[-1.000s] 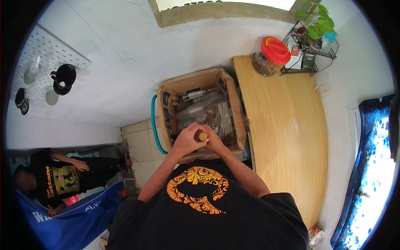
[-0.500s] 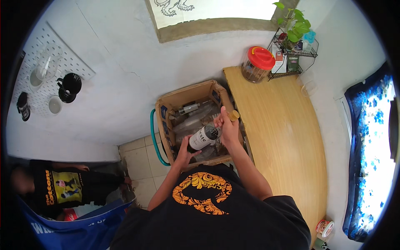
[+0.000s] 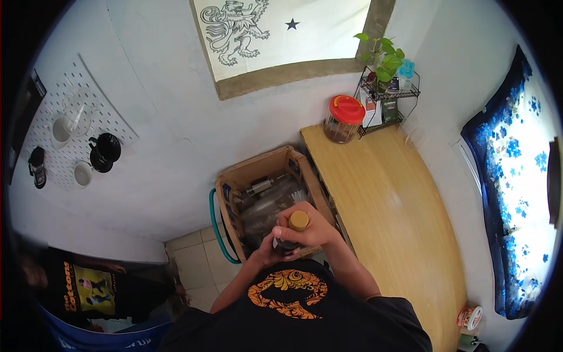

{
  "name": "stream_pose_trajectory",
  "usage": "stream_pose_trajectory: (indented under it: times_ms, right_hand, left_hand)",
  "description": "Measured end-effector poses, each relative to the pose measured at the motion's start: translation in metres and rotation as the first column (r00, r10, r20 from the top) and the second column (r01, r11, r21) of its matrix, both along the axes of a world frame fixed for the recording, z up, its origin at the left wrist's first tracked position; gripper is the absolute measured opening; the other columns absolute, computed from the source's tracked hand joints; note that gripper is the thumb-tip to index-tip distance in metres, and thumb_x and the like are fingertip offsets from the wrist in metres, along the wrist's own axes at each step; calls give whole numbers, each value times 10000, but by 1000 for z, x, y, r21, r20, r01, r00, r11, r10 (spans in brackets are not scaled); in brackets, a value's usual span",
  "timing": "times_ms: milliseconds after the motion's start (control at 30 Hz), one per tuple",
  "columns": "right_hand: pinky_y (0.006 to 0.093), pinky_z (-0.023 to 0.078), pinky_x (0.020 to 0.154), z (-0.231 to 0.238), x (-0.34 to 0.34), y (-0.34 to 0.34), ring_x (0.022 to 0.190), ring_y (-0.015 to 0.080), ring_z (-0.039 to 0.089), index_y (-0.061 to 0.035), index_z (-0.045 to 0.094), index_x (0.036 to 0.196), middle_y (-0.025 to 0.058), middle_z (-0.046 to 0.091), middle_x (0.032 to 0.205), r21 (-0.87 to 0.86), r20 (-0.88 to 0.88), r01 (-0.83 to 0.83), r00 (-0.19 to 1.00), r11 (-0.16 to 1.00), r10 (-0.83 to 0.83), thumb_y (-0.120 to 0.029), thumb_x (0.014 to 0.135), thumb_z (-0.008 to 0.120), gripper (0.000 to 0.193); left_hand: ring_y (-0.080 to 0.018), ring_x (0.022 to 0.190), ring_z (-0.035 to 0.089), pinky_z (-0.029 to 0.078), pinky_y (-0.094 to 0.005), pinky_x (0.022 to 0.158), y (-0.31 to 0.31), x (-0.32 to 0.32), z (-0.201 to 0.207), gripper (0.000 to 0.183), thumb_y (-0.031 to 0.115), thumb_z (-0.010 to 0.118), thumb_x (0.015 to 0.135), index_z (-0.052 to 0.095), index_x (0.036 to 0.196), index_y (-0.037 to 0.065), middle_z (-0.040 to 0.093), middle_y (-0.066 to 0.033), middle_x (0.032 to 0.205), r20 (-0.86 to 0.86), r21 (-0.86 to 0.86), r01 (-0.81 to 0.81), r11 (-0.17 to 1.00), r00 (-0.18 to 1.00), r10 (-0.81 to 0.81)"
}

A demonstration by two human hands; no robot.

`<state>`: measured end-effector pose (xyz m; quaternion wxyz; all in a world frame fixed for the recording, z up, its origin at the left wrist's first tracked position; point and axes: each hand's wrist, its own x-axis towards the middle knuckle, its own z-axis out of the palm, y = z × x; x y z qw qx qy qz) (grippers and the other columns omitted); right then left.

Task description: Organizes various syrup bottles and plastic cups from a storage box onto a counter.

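Observation:
A dark glass bottle (image 3: 284, 242) with a gold cap (image 3: 298, 220) stands nearly upright close to my chest, its cap pointing up toward the head view. My right hand (image 3: 314, 226) wraps around the neck just below the cap. Lower down, my left hand (image 3: 267, 253) is closed on the bottle's body, which is mostly hidden behind my fingers. Beyond both hands sits an open cardboard box (image 3: 258, 161), in which clear plastic wrapping (image 3: 270, 205) and a small clear-and-white item (image 3: 260, 187) lie.
A wooden table (image 3: 381, 205) runs along the right, bearing a red-lidded jar (image 3: 346, 120) and a wire rack (image 3: 390, 97) with a plant. A teal curved handle (image 3: 218, 229) stands left of the box. Another person (image 3: 88, 287) is at the lower left, beside a pegboard wall.
The bottle has come toward my chest and turned from tilted to nearly upright, so its label no longer faces up. My view has lifted, showing more of the window.

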<state>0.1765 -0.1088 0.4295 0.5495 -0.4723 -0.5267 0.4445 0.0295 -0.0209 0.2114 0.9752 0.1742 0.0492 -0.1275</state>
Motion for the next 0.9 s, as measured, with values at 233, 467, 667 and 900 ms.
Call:
stream_pose_trajectory:
  times_ms: [233, 467, 667, 900]
  right_hand:
    - [228, 321, 458, 17, -16, -14, 504, 45, 422, -72, 438, 591, -30, 466, 544, 9, -151, 403, 905, 915, -398, -186, 946, 640, 423]
    - [227, 304, 445, 33, -32, -20, 490, 45, 408, -79, 404, 589, -33, 451, 534, -9, -138, 526, 842, 851, -522, -159, 959, 618, 435]
    - [225, 299, 444, 35, -31, -32, 490, 46, 415, -74, 419, 580, -29, 453, 518, 44, -63, 382, 923, 923, -379, -165, 951, 627, 435]
    - [248, 305, 449, 41, -14, -38, 483, 67, 416, -71, 401, 583, -1, 444, 512, 84, -113, 167, 981, 982, -157, -147, 896, 670, 419]
  left_hand:
    - [-275, 901, 568, 482, -355, 801, -9, -2, 9, 749, 630, 477, 914, 451, 1335, 12, 591, -202, 1109, 68, -241, -112, 964, 989, 132]
    - [-303, 1227, 521, 455, -368, 993, -22, -20, -26, 886, 502, 715, 830, 321, 1447, 2, 470, -207, 1392, 213, -98, -156, 983, 961, 174]
    - [-155, 881, 520, 450, -243, 797, -24, -26, -6, 876, 562, 692, 828, 354, 1420, 13, 519, -129, 1192, 244, -105, 24, 994, 970, 3]
    - [-137, 829, 515, 445, -251, 774, -24, -26, -16, 816, 539, 691, 836, 395, 1387, 15, 535, -135, 1201, 442, -217, 192, 957, 893, -79]
